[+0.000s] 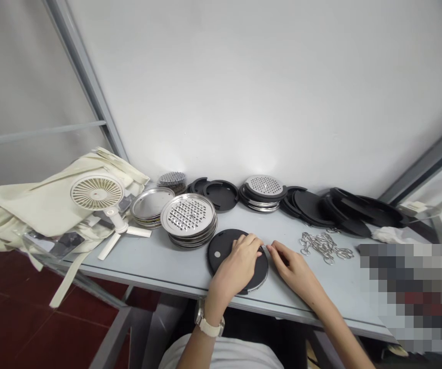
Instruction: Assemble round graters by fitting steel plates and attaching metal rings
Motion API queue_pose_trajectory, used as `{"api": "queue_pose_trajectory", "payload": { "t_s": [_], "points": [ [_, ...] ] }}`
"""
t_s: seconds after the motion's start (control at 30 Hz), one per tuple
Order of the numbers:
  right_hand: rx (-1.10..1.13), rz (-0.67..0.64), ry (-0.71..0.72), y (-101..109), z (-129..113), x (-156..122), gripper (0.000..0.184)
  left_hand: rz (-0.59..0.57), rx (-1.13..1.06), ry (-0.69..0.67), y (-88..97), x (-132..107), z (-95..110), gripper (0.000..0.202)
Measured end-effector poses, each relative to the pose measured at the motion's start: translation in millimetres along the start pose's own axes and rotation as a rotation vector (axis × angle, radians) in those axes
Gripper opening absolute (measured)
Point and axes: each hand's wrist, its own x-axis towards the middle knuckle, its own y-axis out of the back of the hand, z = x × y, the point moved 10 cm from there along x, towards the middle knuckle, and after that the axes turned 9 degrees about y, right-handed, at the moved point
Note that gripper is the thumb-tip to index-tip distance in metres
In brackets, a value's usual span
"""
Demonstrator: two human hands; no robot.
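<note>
A round black case point(218, 266) with a small silver dot and a metal rim showing at its lower right lies on the table before me. My left hand point(238, 264), with a watch on its wrist, rests over the case, its fingers bent around the right edge. Close beside that edge, my right hand point(292, 269) has thumb and fingers pinched together. Whatever it may hold is too small to make out. Just behind the case stands a stack of round metal grater plates point(189, 215).
A pile of metal rings point(325, 247) lies to the right. Black round holders point(309, 206) and another grater stack point(265, 185) line the wall. At left are plain metal discs point(152, 203), a white fan point(97, 192) and a cream bag point(52, 200).
</note>
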Motion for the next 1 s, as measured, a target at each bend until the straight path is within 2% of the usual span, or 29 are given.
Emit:
{"api": "queue_pose_trajectory", "payload": {
  "t_s": [0.23,0.47,0.73,1.0],
  "points": [
    [-0.027,-0.002,0.013,-1.2,-2.0,0.2,0.031,0.032,-0.004,-0.003,0.4,0.1,-1.8,0.017],
    [-0.128,-0.075,0.000,-12.1,-4.2,2.9,0.027,0.043,-0.031,0.055,-1.1,-1.3,-9.1,0.021],
    [-0.048,-0.117,0.020,-8.1,-7.2,0.3,0.034,0.031,-0.073,0.061,-0.3,-0.9,-10.1,0.021],
    [-0.089,-0.116,0.029,-9.8,-6.3,0.2,0.032,0.036,-0.072,0.038,1.7,-1.0,-6.9,0.021]
  ]
}}
